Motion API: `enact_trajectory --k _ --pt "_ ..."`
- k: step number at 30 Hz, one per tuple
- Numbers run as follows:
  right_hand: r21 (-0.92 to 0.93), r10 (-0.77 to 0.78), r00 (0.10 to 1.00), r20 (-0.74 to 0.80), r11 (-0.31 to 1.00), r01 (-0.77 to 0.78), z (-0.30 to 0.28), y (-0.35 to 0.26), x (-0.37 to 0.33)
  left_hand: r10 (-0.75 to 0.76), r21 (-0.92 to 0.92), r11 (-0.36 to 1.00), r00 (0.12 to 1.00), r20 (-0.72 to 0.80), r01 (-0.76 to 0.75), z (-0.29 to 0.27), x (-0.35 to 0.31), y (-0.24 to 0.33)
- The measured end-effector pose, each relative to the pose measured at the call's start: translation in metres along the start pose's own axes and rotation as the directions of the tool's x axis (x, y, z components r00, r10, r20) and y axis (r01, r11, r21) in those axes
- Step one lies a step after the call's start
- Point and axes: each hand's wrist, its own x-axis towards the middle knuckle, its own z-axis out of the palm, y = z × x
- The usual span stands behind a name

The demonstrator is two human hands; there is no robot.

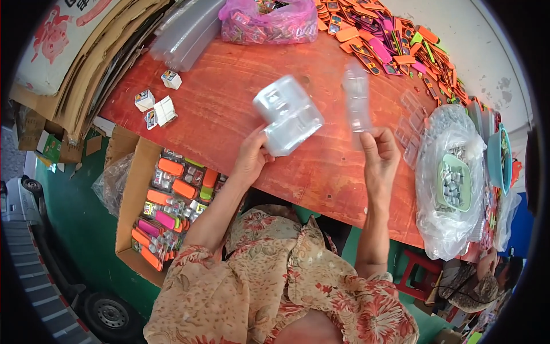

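My left hand [250, 156] pinches the lower left edge of a clear plastic blister shell [293, 123], which is held over the red wooden table [229, 103] and slightly smeared by motion. To its right, my right hand [380, 156] grips the bottom end of a narrow clear plastic tray [356, 94] with moulded hollows, held upright between thumb and fingers. More clear moulded trays [410, 123] lie on the tabletop just beyond that hand. Several small stacks of printed cards [154, 109] rest at the table's left side.
Orange and pink toy-phone-shaped pieces [384, 40] pile up at the far right. A pink bag [269, 23] and clear plastic sheets [186, 31] sit at the back. A green basket of metallic parts [455, 183] stands right; a cardboard box of packed pieces [134, 229] is at left.
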Motion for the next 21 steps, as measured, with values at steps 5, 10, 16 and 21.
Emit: enact_trajectory --k 5,10,16,21 --pt "-0.624 -0.263 0.956 0.133 0.727 0.287 -0.002 0.017 -0.003 -0.121 -0.135 0.984 0.992 -0.027 0.117 -0.007 -0.004 -0.005" --pt "-0.84 -0.201 0.921 0.332 0.381 0.386 -0.014 0.086 -0.038 -0.157 -0.061 0.986 0.986 -0.06 0.154 0.008 0.01 -0.007" --pt "-0.788 -0.161 0.909 0.384 0.456 0.414 -0.006 0.082 -0.045 -0.007 -0.065 0.998 0.98 -0.198 -0.006 0.009 0.014 -0.001" --pt "-0.767 -0.232 0.898 0.374 0.468 0.44 -0.01 0.083 -0.047 0.093 -0.091 0.99 0.983 -0.158 -0.108 -0.014 -0.004 0.004"
